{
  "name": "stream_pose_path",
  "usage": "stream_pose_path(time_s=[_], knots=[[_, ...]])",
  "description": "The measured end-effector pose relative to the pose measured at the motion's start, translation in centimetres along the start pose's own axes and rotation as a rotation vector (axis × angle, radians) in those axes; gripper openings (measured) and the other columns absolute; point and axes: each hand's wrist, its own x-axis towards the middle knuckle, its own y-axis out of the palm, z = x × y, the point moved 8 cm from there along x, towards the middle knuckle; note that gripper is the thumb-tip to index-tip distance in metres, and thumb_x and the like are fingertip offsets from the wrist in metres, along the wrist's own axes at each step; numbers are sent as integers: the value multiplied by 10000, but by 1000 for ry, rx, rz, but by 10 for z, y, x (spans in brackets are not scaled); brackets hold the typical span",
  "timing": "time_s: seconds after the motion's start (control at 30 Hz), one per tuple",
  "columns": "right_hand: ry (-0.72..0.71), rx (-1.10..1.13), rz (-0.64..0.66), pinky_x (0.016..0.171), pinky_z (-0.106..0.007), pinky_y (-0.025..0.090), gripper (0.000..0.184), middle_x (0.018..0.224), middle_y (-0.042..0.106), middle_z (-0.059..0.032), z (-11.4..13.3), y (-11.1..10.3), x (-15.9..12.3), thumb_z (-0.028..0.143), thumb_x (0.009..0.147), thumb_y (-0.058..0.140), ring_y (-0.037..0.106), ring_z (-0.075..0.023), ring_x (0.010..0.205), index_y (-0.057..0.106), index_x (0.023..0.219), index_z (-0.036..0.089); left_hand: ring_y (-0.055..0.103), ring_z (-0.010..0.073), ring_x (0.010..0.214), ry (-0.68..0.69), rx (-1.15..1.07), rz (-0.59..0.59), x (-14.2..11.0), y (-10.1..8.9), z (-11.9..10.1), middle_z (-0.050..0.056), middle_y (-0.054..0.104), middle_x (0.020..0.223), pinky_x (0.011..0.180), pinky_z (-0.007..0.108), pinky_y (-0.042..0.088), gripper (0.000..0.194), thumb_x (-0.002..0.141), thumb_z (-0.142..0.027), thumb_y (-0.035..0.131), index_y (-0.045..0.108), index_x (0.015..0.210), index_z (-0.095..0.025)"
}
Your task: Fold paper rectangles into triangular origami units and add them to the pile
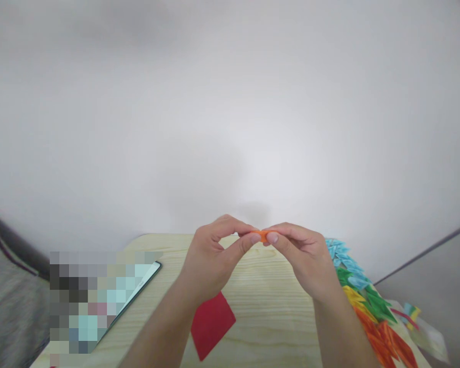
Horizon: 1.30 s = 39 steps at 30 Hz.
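Note:
A small folded piece of orange paper is held up over the far part of the table. My left hand pinches its left end between thumb and fingertips. On the other end, the thumb and fingers of my right hand are closed as well. The two hands nearly meet, and their fingertips hide much of the paper. Below my left wrist lies a flat red sheet of paper, partly covered by the forearm.
Folded paper pieces in blue, green, yellow and orange line the right edge of the light wooden table. A phone or tablet, partly blurred out, lies left. Behind stands a white wall. A clear bag is at far right.

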Motion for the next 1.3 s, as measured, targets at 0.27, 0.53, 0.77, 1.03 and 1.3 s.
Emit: stream_pose_path(time_s=[0.27, 0.53, 0.77, 1.03, 1.3], knots=[[42, -15, -7, 814, -316, 547, 169, 921, 815, -40, 9, -2, -1, 377, 944, 749, 723, -211, 890, 841, 914, 239, 699, 177, 872, 5, 0, 6, 0, 1, -1, 4, 777, 893, 831, 315, 521, 78, 918, -317, 771, 813, 895, -255], [6, -9, -20, 795, -291, 534, 146, 894, 802, -24, 12, -1, -1, 351, 935, 761, 705, -187, 859, 837, 887, 236, 683, 167, 848, 9, -22, 33, 2, 2, -1, -2, 771, 874, 816, 308, 508, 96, 929, -316, 759, 811, 876, -255], [2, 14, -60, 747, -269, 521, 173, 835, 775, -6, 8, -6, 0, 377, 938, 757, 675, -159, 800, 814, 856, 237, 659, 163, 851, -12, 14, 49, 2, 0, -1, 1, 743, 876, 818, 308, 478, 142, 967, -348, 709, 796, 910, -250], [0, -15, -57, 764, -281, 523, 133, 862, 777, -19, 1, -3, 0, 366, 912, 788, 683, -169, 822, 796, 904, 234, 647, 161, 831, -12, 85, 48, 2, 3, 1, 1, 718, 850, 810, 310, 474, 174, 976, -359, 688, 756, 883, -229], [44, 14, -77, 705, -291, 516, 181, 844, 778, -33, -1, -7, 0, 401, 905, 790, 667, -170, 760, 787, 886, 221, 648, 155, 866, 29, 101, 71, 2, 4, -2, -3, 719, 885, 826, 300, 482, 124, 964, -331, 705, 744, 904, -229]])
